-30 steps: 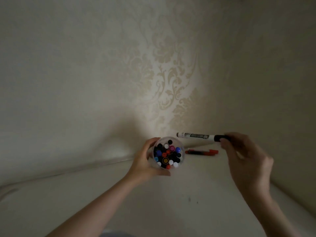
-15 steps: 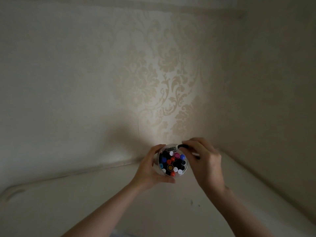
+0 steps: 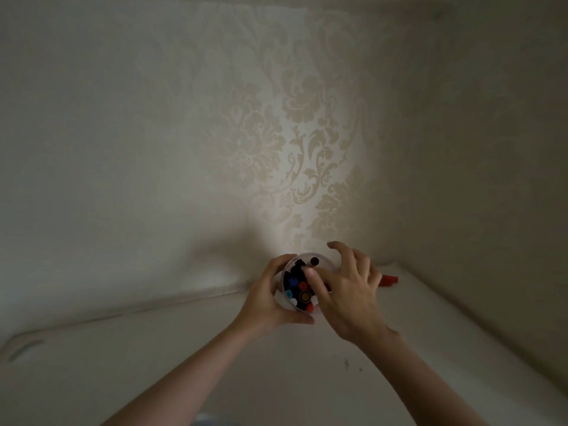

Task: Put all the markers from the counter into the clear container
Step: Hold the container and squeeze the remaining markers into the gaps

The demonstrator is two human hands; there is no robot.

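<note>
The clear container (image 3: 287,273) stands on the white counter (image 3: 184,358) near the wall corner, packed with several upright markers with coloured caps. My left hand (image 3: 267,299) wraps around its left side. My right hand (image 3: 347,293) hovers over its right half with fingers spread, the thumb resting on the marker tops and holding nothing. A black-capped marker (image 3: 314,261) stands at the far rim. A red marker (image 3: 388,279) lies on the counter behind my right hand, mostly hidden by it.
Patterned wallpaper walls meet in a corner just behind the container. The counter runs along both walls, and its right strip narrows toward the corner. A few dark specks (image 3: 347,362) mark the surface in front.
My right hand has brought the black-capped white marker to the container, stood it inside and let go; its fingers are now spread over the marker tops. The left hand kept its hold.
</note>
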